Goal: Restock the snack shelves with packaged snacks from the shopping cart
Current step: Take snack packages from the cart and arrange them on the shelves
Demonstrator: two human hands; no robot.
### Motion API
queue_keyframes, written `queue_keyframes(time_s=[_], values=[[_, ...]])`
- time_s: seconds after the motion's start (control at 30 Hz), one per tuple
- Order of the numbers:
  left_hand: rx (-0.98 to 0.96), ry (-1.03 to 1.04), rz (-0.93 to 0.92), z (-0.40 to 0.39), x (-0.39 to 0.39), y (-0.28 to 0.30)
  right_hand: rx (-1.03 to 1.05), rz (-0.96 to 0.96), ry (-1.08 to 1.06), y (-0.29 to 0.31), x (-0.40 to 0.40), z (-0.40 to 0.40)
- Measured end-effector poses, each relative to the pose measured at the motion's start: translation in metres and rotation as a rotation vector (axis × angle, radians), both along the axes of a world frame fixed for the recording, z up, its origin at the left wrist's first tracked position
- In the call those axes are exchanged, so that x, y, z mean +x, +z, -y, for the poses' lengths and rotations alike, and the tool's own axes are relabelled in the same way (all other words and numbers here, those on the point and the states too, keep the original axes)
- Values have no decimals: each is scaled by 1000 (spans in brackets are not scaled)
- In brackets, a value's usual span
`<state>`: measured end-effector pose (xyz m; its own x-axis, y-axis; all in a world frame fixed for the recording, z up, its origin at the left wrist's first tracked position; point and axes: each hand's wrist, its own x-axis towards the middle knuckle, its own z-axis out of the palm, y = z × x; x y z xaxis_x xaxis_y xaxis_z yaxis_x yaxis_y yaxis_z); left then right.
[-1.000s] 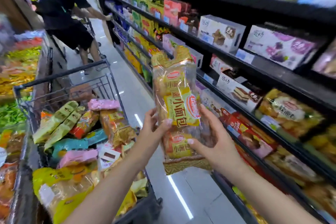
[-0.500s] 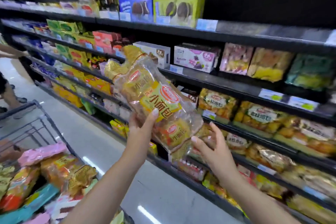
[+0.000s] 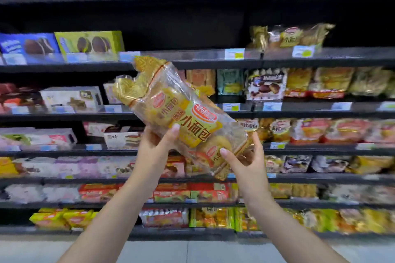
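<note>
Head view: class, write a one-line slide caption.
Both hands, left and right, hold a clear yellow-labelled bread bag before stocked black snack shelves.

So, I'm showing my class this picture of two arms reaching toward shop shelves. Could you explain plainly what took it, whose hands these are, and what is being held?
No machine here: a person wears a wide-angle camera on the head, looking forward and down, so you see their own arms. The left hand and right hand together hold a clear bag of small breads, tilted, with a yellow label. The left grip is at its middle, the right at its lower end. Behind stand black snack shelves stocked with boxes and bags. A matching bag lies on an upper shelf, to the right.
</note>
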<state>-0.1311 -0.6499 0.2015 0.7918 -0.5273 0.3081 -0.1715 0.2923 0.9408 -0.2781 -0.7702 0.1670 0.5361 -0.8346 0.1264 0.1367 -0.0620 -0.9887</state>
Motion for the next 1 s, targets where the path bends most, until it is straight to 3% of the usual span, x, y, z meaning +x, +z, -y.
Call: queue_keyframes(time_s=[0.23,0.5,0.77,1.0], values=[[-122,38,62,49,-27,33,-86,32,-141,22,-72,50],[-35,21,138,133,-104,29,-127,1,-220,23,-160,130],[-9,-16,78,216,-188,13,-235,-80,-223,19,-247,222],[86,29,9,266,-226,-2,-202,-136,-218,12,-292,275]])
